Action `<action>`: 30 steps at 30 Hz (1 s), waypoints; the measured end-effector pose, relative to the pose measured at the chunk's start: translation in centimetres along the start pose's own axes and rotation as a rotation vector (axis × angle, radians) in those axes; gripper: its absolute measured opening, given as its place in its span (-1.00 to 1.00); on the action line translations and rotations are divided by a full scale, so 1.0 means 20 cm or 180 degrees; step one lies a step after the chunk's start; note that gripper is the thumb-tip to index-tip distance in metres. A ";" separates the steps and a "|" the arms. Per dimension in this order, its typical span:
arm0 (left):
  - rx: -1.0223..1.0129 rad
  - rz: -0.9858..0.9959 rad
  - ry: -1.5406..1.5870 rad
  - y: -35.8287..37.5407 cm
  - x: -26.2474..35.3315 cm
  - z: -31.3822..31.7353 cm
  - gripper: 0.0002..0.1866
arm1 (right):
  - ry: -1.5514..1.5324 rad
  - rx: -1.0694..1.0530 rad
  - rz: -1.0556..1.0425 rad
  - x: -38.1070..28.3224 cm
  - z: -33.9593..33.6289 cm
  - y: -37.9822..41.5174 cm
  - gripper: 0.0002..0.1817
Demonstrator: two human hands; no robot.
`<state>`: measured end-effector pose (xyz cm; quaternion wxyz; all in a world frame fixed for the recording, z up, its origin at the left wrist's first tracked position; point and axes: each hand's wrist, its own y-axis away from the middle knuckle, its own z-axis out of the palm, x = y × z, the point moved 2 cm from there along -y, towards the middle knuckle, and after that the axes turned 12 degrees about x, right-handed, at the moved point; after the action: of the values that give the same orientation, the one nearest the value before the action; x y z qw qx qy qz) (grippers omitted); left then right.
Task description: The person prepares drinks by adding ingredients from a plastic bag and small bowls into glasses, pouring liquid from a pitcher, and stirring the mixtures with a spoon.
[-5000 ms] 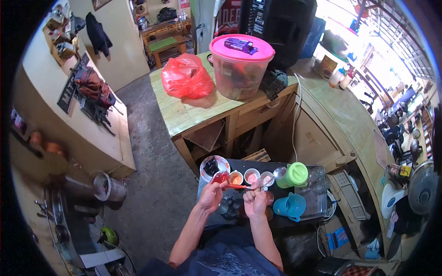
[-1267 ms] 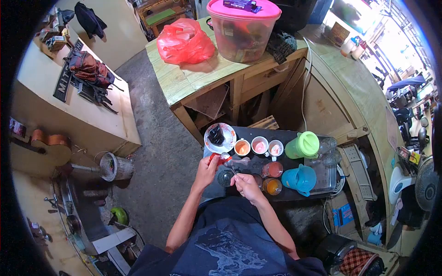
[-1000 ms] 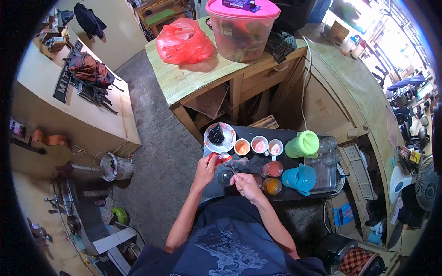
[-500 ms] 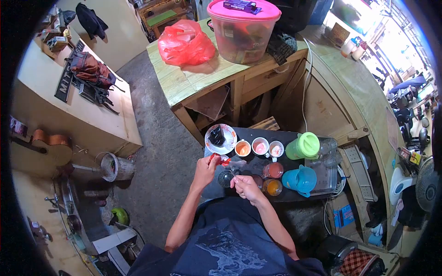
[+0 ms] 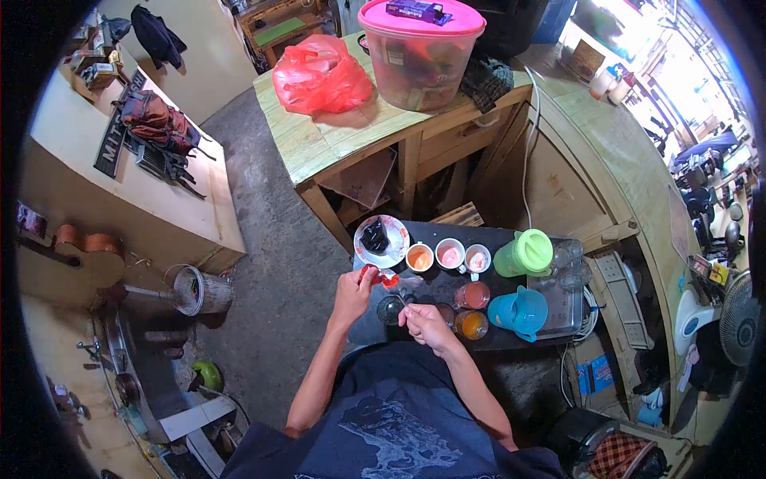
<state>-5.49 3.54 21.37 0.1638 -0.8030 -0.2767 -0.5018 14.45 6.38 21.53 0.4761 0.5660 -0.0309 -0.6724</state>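
Note:
My left hand (image 5: 353,297) is closed on a small red sachet (image 5: 388,278), held over the low dark table just below a patterned plate (image 5: 400,250). A black plastic bundle (image 5: 374,235) lies on that plate. In my right hand (image 5: 428,326) is the handle of a spoon (image 5: 402,300), pinched between the fingers. The spoon reaches toward a dark glass (image 5: 388,311) between my hands. Beyond my right hand stand a glass of reddish drink (image 5: 472,295) and a glass of orange drink (image 5: 471,325).
Three white cups (image 5: 450,254) line the table's far side. A green pitcher (image 5: 524,254) and a blue pitcher (image 5: 519,311) stand at right, beside clear glasses (image 5: 567,259) on a metal tray (image 5: 558,311). Behind is a wooden counter with a pink-lidded tub (image 5: 421,68) and red plastic bag (image 5: 321,76).
The red sachet has turned slightly in my left hand. My right hand and the spoon stay nearly where they were.

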 end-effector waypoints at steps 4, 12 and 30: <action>0.0045 0.0015 0.0007 0.01 0.04 -0.01 -0.62 | 0.0023 0.0011 -0.0004 -0.01 0.01 0.00 -0.67; 0.0057 0.0140 0.0078 0.00 0.05 -0.01 -0.62 | 0.0001 -0.0004 -0.0053 0.00 0.00 0.01 -0.66; 0.0028 0.0206 0.0120 -0.01 0.01 -0.01 -0.61 | 0.0063 0.0010 -0.0113 0.00 0.00 -0.01 -0.67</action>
<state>-5.72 3.60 21.61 0.1886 -0.8012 -0.2496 -0.5101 14.36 6.52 21.51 0.4635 0.5738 -0.0172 -0.6750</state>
